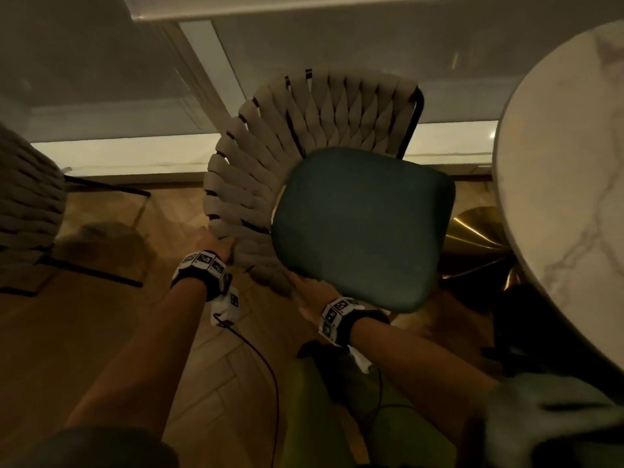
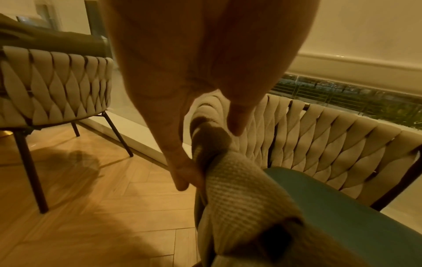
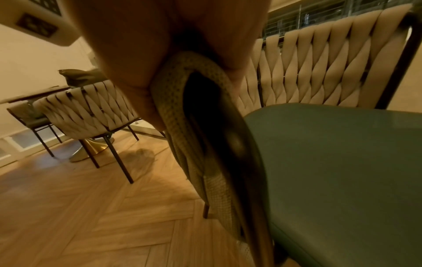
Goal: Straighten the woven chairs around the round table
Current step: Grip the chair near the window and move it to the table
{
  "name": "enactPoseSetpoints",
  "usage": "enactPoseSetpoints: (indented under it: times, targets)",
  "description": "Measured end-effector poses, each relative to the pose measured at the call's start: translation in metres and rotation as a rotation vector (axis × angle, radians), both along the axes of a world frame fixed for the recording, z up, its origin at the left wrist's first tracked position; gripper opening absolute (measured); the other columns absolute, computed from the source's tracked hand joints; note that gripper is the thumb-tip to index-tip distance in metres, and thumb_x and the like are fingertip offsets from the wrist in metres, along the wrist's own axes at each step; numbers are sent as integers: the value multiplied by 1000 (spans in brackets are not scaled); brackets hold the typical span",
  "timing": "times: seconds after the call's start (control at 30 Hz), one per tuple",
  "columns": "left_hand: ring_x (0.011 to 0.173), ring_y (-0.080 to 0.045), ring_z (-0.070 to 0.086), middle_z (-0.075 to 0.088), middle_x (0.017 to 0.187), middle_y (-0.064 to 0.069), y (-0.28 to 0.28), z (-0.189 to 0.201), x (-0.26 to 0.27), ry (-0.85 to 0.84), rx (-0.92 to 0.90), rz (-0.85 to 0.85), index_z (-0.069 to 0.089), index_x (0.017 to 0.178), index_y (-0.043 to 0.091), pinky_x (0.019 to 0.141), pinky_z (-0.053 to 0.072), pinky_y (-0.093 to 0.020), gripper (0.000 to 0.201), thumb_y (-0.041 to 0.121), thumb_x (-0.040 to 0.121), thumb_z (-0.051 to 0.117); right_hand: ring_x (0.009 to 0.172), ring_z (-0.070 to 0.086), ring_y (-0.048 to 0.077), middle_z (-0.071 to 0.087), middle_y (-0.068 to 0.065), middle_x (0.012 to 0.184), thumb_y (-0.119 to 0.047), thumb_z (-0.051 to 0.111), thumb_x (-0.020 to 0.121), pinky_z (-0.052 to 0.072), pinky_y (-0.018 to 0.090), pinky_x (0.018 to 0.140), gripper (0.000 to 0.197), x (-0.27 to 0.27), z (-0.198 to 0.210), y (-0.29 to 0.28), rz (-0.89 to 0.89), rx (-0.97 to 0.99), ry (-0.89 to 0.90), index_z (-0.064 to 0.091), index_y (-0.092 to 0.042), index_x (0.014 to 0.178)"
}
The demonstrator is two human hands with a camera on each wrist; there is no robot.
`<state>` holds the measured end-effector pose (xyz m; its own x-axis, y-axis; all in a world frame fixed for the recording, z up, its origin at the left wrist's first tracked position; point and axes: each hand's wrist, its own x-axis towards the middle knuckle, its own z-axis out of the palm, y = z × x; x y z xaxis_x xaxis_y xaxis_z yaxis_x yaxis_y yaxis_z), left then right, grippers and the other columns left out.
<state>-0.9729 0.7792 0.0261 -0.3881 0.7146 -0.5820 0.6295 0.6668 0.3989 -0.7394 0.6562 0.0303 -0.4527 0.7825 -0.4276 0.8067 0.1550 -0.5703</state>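
Both grips are clasping the woven chair (image 1: 290, 136): left hand (image 1: 219, 246) and right hand (image 1: 312, 292) are curling round its near arm, beside the round table (image 1: 557, 197). Left wrist view: fingers (image 2: 180, 173) are wrapping the webbing (thumb opposite). Right wrist view: the right hand is pinching the webbing above the teal seat (image 3: 342, 153).

The woven chair (image 1: 304, 130) stood just beside the round table (image 1: 567, 170), its curved back of beige braided straps on a dark metal frame, its teal seat cushion (image 1: 361, 224) facing up. A second woven chair (image 1: 27, 204) stood well apart from the table, beyond the first.
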Motion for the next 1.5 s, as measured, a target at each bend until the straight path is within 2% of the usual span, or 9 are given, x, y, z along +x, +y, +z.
enactPoseSetpoints:
  times: [0.1,0.23,0.33,0.47,0.63,0.7,1.03,1.27,1.5]
  targets:
    - [107,-42,59,55,126,-21,0,21,19,-43,-13,48,34,136,2,79,54,-46,74,40,81,66,120,54,35,49,15,141,-30,50,94,44,46,98,58,14,0,3,2,-55,-18,27,-17,146]
    - [113,-40,56,52,132,-17,2,25,27,-193,53,91,18,145,24,91,51,-56,87,31,78,73,111,59,36,58,13,130,-26,52,88,49,44,91,62,41,2,-1,-46,-37,-35,28,-25,146]
    - [112,-44,58,52,135,-20,7,24,32,-205,63,49,16,144,30,91,51,-61,93,34,73,77,106,60,36,60,12,126,-23,51,87,50,42,85,67,59,4,-4,-46,-31,-90,25,-28,148]
    - [104,-45,59,50,133,-11,3,26,48,-224,52,3,10,140,42,71,55,-64,105,39,63,81,105,62,31,61,5,124,-24,56,82,52,43,85,71,76,6,-7,-66,13,-150,25,-34,145]
    - [118,-45,54,49,137,-22,-9,28,65,-169,145,-91,11,147,17,91,51,-52,96,25,76,76,110,61,23,61,-4,128,-30,63,77,52,39,88,72,96,8,-6,-92,38,-188,31,-39,141]
    - [119,-44,53,48,138,-23,-12,26,72,-186,171,-63,10,147,14,92,48,-48,95,23,77,74,109,61,23,62,-5,127,-28,64,75,51,39,88,71,105,9,-4,-116,32,-173,35,-41,139]
    - [118,-45,54,50,136,-25,-38,29,102,-201,210,-1,13,147,16,94,50,-52,90,23,79,72,101,63,18,67,-7,112,-25,69,74,48,33,85,65,137,12,-11,-170,-30,-181,44,-46,130]
    - [115,-41,55,51,132,-22,-60,27,104,-225,194,60,16,144,10,82,45,-39,80,12,82,66,100,61,17,65,-10,114,-22,68,73,52,37,82,63,136,5,-28,-192,16,-181,46,-45,128]
    - [125,-42,49,46,141,-23,-50,29,108,-201,208,48,6,151,15,100,45,-50,91,16,83,67,95,63,16,66,-11,110,-23,65,73,51,33,76,63,138,5,-17,-177,22,-217,44,-48,126]
